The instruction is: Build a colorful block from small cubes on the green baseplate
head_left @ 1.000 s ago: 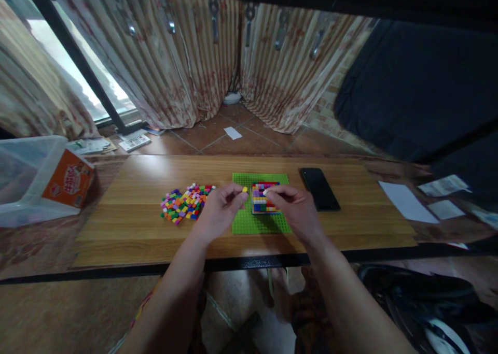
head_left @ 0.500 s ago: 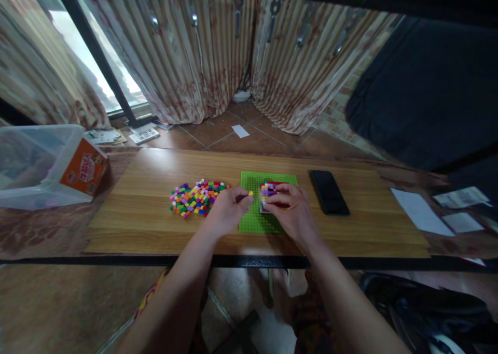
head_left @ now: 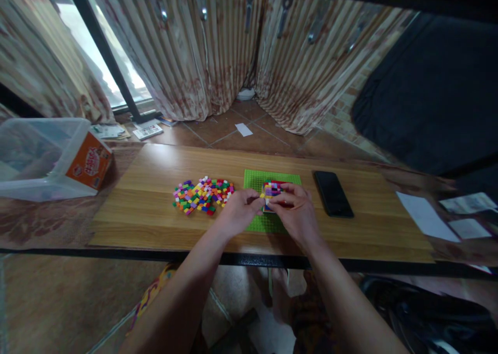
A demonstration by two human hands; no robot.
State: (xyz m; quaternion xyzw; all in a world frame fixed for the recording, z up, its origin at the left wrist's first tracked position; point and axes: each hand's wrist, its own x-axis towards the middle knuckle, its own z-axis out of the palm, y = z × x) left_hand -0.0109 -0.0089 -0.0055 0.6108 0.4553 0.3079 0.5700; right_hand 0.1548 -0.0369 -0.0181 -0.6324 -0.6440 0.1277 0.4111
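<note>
My left hand (head_left: 241,207) pinches a small yellow toy brick (head_left: 262,195) between thumb and fingertips, at the left edge of a brick block (head_left: 272,189). This block is built of purple, red, white and other small bricks and sits on a green studded baseplate (head_left: 254,177). My right hand (head_left: 298,209) is closed round the block from the right, its thumb at the near left corner and fingers across the top. It hides much of the block's right and near sides. Left of my left hand lies a loose pile of multicoloured bricks (head_left: 202,193).
A black phone (head_left: 333,193) lies right of the baseplate on the wooden board (head_left: 155,167). A clear plastic box (head_left: 42,183) with an orange label stands at the far left. White paper (head_left: 426,215) is at the right. The dark table edge (head_left: 268,260) runs along the front.
My left hand has moved right, bringing the yellow brick from over the baseplate to the block's left edge. My right hand stays on the block. The view has shifted slightly.
</note>
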